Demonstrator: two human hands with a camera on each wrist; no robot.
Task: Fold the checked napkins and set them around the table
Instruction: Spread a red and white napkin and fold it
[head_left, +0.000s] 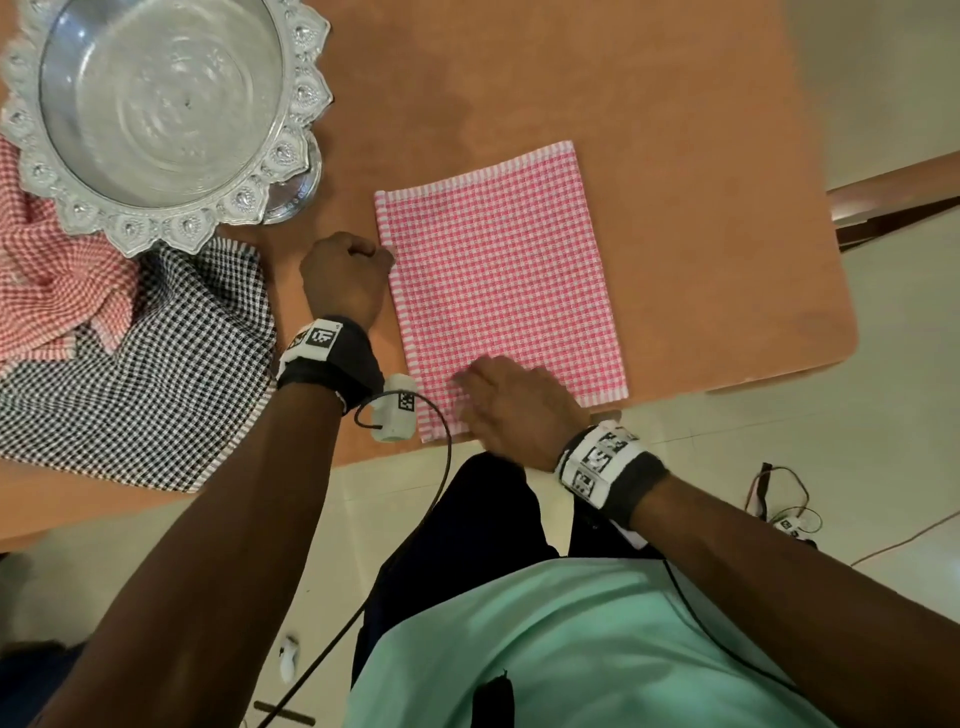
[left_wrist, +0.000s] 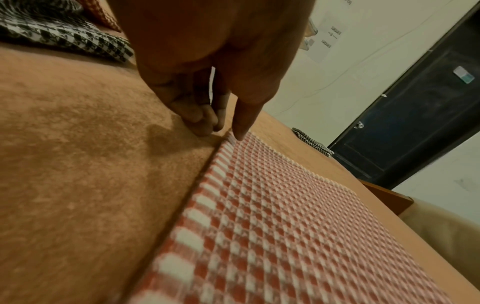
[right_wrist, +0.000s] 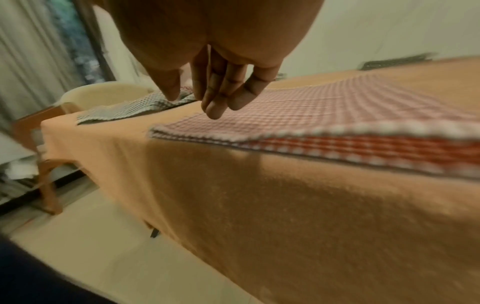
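Lying flat and folded on the orange surface (head_left: 701, 156), the pink napkin (head_left: 498, 280) sits near the front edge. The left hand (head_left: 345, 275) touches its left edge with one straight finger, the other fingers curled, its grip holding nothing. The right hand (head_left: 514, 405) hovers over the near corner, fingers loose and apart. A black napkin (head_left: 145, 374) and a red one (head_left: 47, 291) lie heaped beside a silver bowl (head_left: 161, 104).

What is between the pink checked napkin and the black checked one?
The left hand and a bare strip of the orange tablecloth lie between the pink napkin and the black napkin, seen in the head view.
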